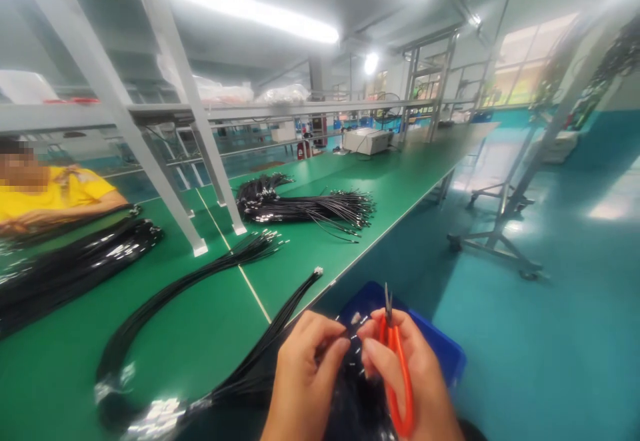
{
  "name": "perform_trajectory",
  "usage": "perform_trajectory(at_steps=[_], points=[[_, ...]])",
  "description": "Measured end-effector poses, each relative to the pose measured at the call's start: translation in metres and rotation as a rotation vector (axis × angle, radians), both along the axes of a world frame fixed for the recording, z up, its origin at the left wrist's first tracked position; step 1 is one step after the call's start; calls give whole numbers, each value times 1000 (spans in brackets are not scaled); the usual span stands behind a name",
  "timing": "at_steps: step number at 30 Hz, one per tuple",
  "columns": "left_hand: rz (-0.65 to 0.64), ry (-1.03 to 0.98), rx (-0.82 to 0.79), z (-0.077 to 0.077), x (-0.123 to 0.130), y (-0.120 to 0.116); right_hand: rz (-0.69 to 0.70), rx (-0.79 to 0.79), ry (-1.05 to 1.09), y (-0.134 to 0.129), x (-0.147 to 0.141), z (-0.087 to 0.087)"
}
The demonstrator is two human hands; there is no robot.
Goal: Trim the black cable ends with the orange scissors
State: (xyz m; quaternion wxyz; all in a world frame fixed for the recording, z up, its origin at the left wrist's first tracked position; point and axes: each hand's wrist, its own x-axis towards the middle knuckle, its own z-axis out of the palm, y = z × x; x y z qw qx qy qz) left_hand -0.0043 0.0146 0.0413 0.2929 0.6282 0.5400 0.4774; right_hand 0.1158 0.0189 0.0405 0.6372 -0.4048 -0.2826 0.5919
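My right hand (423, 364) is closed around a pair of small scissors (404, 388) with orange handles, their metal blades pointing up. Its thumb and fingertips are drawn together beside my left hand (305, 361). That left hand makes a pinch, and whatever lies between the fingertips is too small to make out. Both hands are over a blue bin (447, 344), where dark material with small white bits shows. A bundle of thin black cables (293, 301) with pale ends runs along the table edge behind my left hand. From the lower left, another part of the cable bundle (133, 318) curves over the table.
The green table (210, 334) carries a larger pile of black cables (300, 208) and a glossy black bundle (85, 261). White shelf posts (175, 168) rise from it. A co-worker in a yellow shirt (75, 188) sits at left. A wheeled metal rack (505, 228) stands on the right.
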Motion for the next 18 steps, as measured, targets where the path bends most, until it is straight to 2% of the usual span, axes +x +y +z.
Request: perform_trajectory(at_steps=[4,9,12,18], points=[[-63,-115,-119,-9,-6,-3,-52,0,40,0,-5,2],[-27,-145,-98,-9,-3,-6,-33,14,84,0,-9,7],[-28,-186,-104,-10,-1,-7,-4,1,103,-1,-8,9],[-150,-313,-247,-22,-6,-9,143,-102,194,-2,-1,5]])
